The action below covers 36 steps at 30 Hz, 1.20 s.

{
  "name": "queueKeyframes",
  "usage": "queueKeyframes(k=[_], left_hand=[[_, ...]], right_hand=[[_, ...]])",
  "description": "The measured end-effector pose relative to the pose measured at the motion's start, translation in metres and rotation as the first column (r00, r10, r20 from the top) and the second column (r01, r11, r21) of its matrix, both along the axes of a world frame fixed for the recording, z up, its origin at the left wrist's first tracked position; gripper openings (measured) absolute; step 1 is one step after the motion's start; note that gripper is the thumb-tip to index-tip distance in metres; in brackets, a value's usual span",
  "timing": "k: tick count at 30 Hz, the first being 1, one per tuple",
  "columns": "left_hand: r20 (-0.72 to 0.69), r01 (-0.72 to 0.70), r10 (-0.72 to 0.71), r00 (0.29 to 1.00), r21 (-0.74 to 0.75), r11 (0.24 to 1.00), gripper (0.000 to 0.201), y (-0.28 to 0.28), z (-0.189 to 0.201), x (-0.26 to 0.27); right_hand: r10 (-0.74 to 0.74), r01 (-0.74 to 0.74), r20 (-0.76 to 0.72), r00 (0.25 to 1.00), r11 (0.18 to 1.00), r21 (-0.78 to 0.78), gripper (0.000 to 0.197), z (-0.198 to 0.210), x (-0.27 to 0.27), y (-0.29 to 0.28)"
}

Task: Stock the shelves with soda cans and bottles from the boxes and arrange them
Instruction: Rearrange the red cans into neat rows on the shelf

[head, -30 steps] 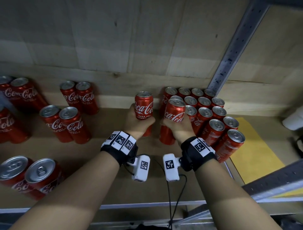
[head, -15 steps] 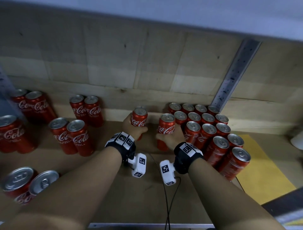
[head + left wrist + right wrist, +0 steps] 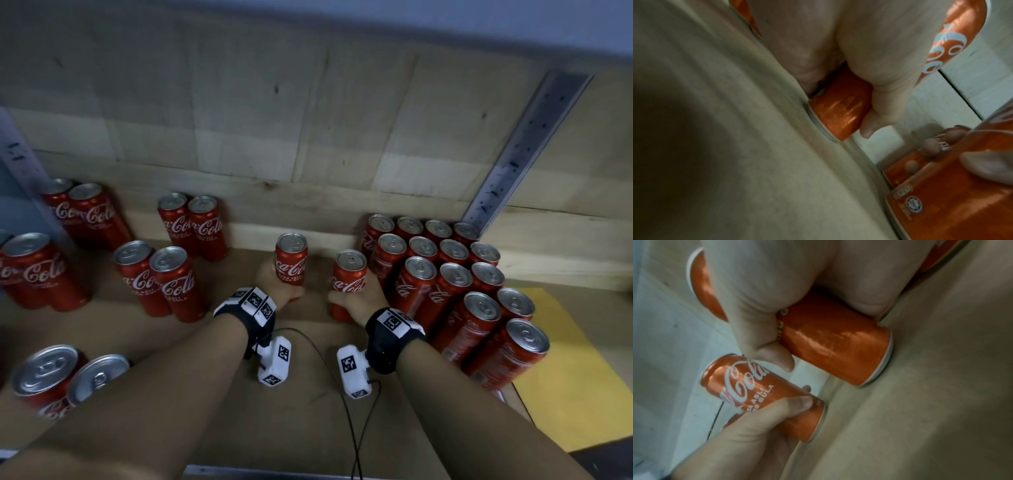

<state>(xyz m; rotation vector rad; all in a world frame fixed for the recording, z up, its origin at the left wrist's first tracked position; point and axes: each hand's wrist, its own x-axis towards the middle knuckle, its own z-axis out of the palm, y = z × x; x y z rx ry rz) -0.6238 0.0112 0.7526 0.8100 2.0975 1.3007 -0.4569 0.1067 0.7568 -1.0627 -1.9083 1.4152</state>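
Both cans (image 3: 291,262) pushed deeper; fingers (image 3: 764,344) wrap each.

The head view was dim and soft, its edges bowed by the wide lens. Both wrist views were blurred, washed pale, with a dark shadow lower left.

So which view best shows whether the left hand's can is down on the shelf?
The left wrist view: the can meets the shelf there. The right wrist view shows it too; head view hides its base.
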Motion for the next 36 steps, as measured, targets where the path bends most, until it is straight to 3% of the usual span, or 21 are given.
queueKeyframes(k=[6, 12, 20, 27, 36], left_hand=[[0.009, -0.026, 0.026, 1.0, 0.019, 0.999, 0.065, -0.006, -0.003, 0.004], [-0.025, -0.085, 0.088, 0.996, 0.086, 0.993, 0.068, -0.023, -0.005, 0.007], [-0.08, -0.005, 0.003, 0.997, -0.018, 1.0, 0.067, -0.018, 0.006, -0.002], [-0.094, 0.021, -0.019, 0.995, 0.023, 1.0, 0.061, 0.008, 0.004, -0.018], [-0.137, 0.053, -0.049, 0.989, 0.024, 0.998, 0.068, 0.036, -0.002, -0.046]], right_hand=[[-0.012, 0.013, 0.032, 0.999, 1.0, -0.014, 0.042, -0.002, 0.013, -0.005], [-0.101, 0.093, 0.127, 0.987, 0.993, 0.071, 0.083, 0.005, 0.03, -0.022], [-0.118, 0.108, 0.14, 0.983, 0.991, 0.081, 0.073, 0.003, 0.011, -0.018], [-0.149, 0.119, 0.212, 0.966, 0.982, 0.149, 0.071, 0.012, -0.018, -0.006], [-0.232, 0.211, 0.186, 0.955, 0.97, 0.124, 0.068, 0.012, -0.054, 0.01]])
